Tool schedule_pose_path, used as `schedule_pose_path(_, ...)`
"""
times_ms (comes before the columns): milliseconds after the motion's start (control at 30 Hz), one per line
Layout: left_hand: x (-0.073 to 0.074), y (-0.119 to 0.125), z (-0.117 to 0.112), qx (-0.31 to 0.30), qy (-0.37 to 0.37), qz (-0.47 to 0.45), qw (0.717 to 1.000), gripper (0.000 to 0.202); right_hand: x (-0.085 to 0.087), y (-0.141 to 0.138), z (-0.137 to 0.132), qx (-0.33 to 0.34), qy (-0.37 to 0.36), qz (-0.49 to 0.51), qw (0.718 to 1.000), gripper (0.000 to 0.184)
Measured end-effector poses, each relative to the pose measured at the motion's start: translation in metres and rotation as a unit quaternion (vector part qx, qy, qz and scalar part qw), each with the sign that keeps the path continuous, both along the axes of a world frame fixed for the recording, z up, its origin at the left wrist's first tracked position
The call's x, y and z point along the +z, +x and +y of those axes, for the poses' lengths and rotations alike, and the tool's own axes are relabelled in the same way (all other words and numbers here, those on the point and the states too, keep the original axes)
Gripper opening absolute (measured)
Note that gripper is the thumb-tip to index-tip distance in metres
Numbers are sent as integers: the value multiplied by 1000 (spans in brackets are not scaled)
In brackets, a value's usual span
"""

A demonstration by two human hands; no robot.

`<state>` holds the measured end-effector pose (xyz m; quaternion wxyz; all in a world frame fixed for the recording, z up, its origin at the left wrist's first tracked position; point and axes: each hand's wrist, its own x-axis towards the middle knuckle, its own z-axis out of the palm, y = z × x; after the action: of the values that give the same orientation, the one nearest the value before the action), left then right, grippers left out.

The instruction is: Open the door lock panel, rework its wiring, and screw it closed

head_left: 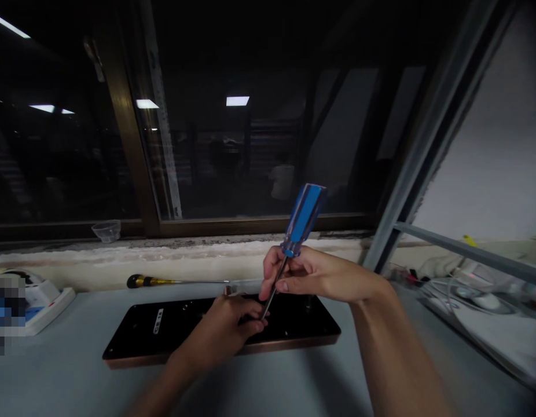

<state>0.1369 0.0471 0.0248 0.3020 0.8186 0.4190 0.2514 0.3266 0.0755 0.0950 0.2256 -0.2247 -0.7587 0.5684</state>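
Note:
A long black panel [164,327] with a copper-coloured edge lies flat on the grey table [68,376]. My right hand [320,275] pinches the metal shaft of a blue-handled screwdriver [303,217], which stands tilted with its tip down on the panel. My left hand [227,330] rests on the panel with its fingers curled at the screwdriver's tip; whatever they hold is hidden.
A second screwdriver [164,282] with a black and yellow handle lies along the wall behind the panel. A white device [44,298] sits at the left, cables and white items [472,295] at the right. A clear plastic cup [106,230] stands on the window sill.

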Motion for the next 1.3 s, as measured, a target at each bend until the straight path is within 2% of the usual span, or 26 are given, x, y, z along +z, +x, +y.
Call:
schedule_pose_path(167,-2,8,0,92,35,40,994,5,3,-11,2,-105,80,2,991,18)
schedule_pose_path(300,0,9,0,106,33,40,993,8,6,-19,0,-158,97,-16,983,15)
schedule_pose_path(333,1,8,0,99,27,27,994,7,6,-19,-2,-165,88,-8,982,21)
schedule_pose_path(467,2,3,0,45,18,-40,998,16,8,-16,-7,-130,44,42,990,74)
schedule_pose_path(533,3,1,1,37,15,-63,997,24,8,-12,-9,-110,42,46,992,83)
schedule_pose_path(667,5,-2,3,32,-6,-80,996,21,8,-8,-8,-109,51,44,992,80)
schedule_pose_path(833,3,-6,4,-7,9,4,1000,30,9,-9,-7,-120,56,57,990,75)
schedule_pose_path(967,1,-4,2,10,28,34,999,28,12,-6,-9,-144,67,66,985,73)
schedule_pose_path(1133,3,2,0,21,36,37,998,20,13,-4,-11,-143,67,69,985,72)
schedule_pose_path(1300,4,-2,3,67,64,29,995,34,11,-3,-10,-161,80,85,980,66)
